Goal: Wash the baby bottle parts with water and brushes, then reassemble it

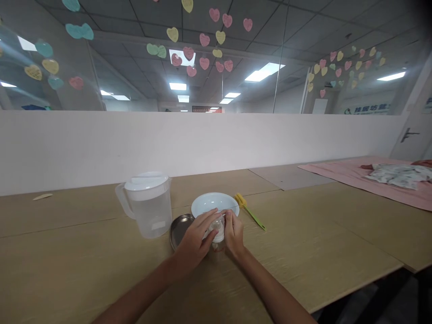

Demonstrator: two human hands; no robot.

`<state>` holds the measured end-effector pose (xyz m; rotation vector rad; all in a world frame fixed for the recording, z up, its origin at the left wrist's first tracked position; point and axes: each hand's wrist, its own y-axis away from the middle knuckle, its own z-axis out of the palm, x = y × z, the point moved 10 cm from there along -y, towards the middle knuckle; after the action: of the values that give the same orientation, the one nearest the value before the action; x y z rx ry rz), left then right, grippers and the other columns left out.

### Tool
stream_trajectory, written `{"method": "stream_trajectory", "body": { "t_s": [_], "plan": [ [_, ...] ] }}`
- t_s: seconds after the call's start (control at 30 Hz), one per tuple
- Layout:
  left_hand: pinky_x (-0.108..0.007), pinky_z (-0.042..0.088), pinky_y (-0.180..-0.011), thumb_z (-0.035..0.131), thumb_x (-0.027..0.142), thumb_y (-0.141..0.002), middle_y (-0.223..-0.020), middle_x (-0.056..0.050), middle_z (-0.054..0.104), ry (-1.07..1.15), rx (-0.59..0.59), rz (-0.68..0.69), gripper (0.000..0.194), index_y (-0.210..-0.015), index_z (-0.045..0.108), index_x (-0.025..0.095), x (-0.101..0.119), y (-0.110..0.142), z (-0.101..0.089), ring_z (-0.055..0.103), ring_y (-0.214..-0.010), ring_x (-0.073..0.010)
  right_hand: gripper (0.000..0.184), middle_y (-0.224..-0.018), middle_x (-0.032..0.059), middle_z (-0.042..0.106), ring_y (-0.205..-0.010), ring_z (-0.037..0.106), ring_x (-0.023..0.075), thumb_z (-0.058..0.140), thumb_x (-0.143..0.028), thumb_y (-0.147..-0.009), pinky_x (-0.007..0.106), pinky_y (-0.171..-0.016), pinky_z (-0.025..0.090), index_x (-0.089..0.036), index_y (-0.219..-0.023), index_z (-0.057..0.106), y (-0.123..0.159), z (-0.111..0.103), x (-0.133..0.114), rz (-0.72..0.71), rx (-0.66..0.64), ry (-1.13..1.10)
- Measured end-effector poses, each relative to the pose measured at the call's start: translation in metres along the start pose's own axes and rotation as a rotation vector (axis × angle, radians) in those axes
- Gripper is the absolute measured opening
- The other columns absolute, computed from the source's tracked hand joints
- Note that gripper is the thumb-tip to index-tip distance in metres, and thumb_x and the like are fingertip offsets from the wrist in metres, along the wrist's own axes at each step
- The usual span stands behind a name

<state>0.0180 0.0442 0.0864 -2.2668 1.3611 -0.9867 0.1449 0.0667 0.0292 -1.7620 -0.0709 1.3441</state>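
Note:
A clear baby bottle [218, 235] with a white collar and a see-through top is between my two hands, just in front of the white bowl [211, 198]. My left hand [195, 235] curls around its left side, with the thumb against the collar. On the other side, my right hand [234, 231] is closed, its thumb and fingers pressed together at the bottle's upper right. My hands partly cover the bottle's body. A round metal dish [178, 227] lies partly behind my left hand.
Left of the dish stands a lidded clear plastic pitcher [151, 211]. A yellow-headed brush [253, 217] with a green handle lies right of the bowl. At the far right, a pink cloth [340, 173] carries a doll-like figure [398, 174] in patterned clothing. A white wall [202, 139] borders the table's back.

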Motion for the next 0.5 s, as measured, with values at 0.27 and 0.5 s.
{"method": "stream_trajectory", "body": {
  "t_s": [0.27, 0.5],
  "plan": [
    [-0.032, 0.038, -0.100, 0.047, 0.033, -0.086, -0.137, -0.006, 0.043, 0.282, 0.100, -0.205, 0.053, -0.135, 0.033, 0.023, -0.026, 0.009, 0.008, 0.047, -0.120, -0.0198, 0.037, -0.088, 0.0061, 0.064, -0.081, 0.059, 0.0141, 0.025, -0.030, -0.093, 0.025, -0.073, 0.044, -0.016, -0.096, 0.059, 0.006, 0.003, -0.024, -0.211, -0.088, 0.039],
    [-0.032, 0.042, -0.097, 0.054, 0.035, -0.082, -0.128, -0.006, 0.053, 0.392, 0.155, -0.286, 0.049, -0.128, 0.045, 0.021, -0.036, 0.013, 0.013, 0.051, -0.116, -0.0205, 0.034, -0.094, 0.0074, 0.065, -0.089, 0.060, 0.0148, 0.026, -0.023, -0.091, 0.027, -0.078, 0.046, -0.016, -0.102, 0.058, 0.010, 0.001, -0.038, -0.346, -0.079, 0.080]
  ]
}}
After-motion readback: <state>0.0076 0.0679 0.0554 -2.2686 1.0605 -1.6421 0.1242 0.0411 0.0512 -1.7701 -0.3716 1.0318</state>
